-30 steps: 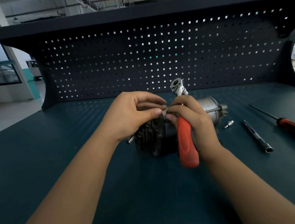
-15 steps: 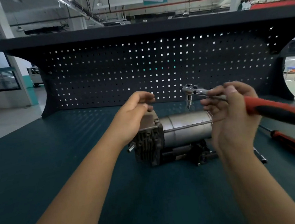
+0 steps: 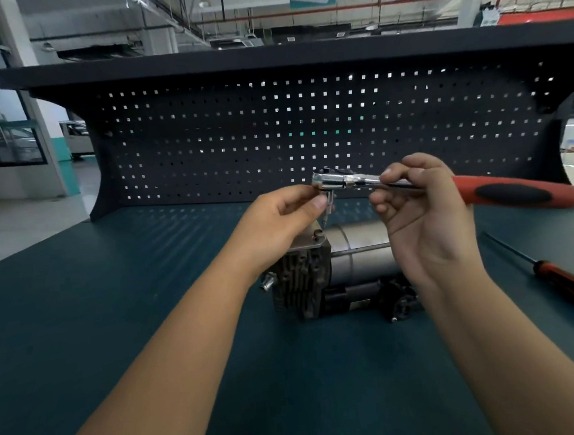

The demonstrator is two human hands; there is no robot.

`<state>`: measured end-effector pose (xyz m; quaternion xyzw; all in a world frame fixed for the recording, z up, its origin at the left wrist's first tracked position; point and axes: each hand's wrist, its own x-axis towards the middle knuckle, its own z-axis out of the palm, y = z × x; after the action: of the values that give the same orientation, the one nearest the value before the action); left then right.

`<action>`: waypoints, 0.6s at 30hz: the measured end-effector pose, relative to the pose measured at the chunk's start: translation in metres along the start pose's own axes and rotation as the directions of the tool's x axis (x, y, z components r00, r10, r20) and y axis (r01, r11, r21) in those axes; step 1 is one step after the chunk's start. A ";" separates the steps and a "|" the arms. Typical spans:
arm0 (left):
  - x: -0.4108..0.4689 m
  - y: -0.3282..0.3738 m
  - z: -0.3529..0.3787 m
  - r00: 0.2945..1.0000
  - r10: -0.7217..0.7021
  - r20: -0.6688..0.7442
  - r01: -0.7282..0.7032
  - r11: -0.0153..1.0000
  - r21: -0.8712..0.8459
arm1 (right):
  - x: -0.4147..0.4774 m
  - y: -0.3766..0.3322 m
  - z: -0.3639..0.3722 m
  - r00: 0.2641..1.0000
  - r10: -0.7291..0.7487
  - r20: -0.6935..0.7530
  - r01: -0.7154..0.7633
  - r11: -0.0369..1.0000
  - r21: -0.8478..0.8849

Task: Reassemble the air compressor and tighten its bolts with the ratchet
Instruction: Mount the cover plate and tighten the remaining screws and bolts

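The right hand [image 3: 426, 220] grip is clamped on the steel shank of the ratchet [image 3: 482, 190], red handle pointing right. The left hand [image 3: 279, 221] grip appears to pinch the thin bit [image 3: 328, 209] hanging below the ratchet head. Directly beneath, the air compressor [image 3: 351, 263] lies on the surface [image 3: 115, 316], with a screwdriver [image 3: 572, 284] to its right.

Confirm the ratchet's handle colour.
Ratchet handle is red with a black insert; it shows clearest in the head view.

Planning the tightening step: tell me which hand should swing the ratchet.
Right. The right hand grips the ratchet by its shaft; the left hand only pinches the bit under its head.
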<state>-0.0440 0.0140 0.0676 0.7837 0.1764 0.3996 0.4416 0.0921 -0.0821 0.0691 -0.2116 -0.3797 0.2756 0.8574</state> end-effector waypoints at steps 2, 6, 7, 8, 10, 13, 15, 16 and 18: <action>0.001 -0.001 0.001 1.000 0.013 0.001 -0.013 1.000 -0.005 | 0.000 0.002 0.000 0.999 0.023 -0.025 -0.022 0.999 0.032; 0.003 -0.002 -0.001 1.000 0.000 -0.017 -0.001 1.000 -0.026 | -0.001 0.004 0.003 0.997 0.048 -0.056 -0.045 0.997 0.064; 0.003 -0.003 -0.001 1.000 0.000 -0.022 0.000 1.000 -0.030 | -0.002 0.004 0.004 0.997 0.051 -0.057 -0.047 0.997 0.066; 0.003 -0.003 -0.001 1.000 0.001 -0.025 -0.002 0.999 -0.032 | -0.002 0.005 0.005 0.997 0.053 -0.059 -0.050 0.997 0.065; 0.002 -0.003 -0.001 1.000 0.005 -0.023 -0.005 1.000 -0.029 | -0.002 0.004 0.005 0.996 0.055 -0.063 -0.051 0.997 0.057; 0.001 -0.002 0.000 1.000 0.000 -0.027 -0.001 1.000 -0.030 | -0.002 0.003 0.006 0.997 0.057 -0.059 -0.055 0.998 0.044; 0.001 -0.001 0.000 1.000 -0.010 -0.028 0.009 1.000 -0.026 | -0.002 0.003 0.005 0.996 0.060 -0.063 -0.058 0.998 0.032; 0.000 -0.001 0.000 1.000 -0.013 -0.028 0.012 1.000 -0.017 | -0.002 0.003 0.005 0.996 0.062 -0.068 -0.060 0.998 0.026; 0.000 -0.001 0.000 1.000 -0.015 -0.026 0.015 1.000 0.001 | -0.002 0.003 0.004 0.995 0.066 -0.074 -0.065 0.998 0.018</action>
<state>-0.0443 0.0144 0.0667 0.7774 0.1884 0.4063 0.4416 0.0871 -0.0807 0.0692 -0.2273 -0.3378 0.2984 0.8632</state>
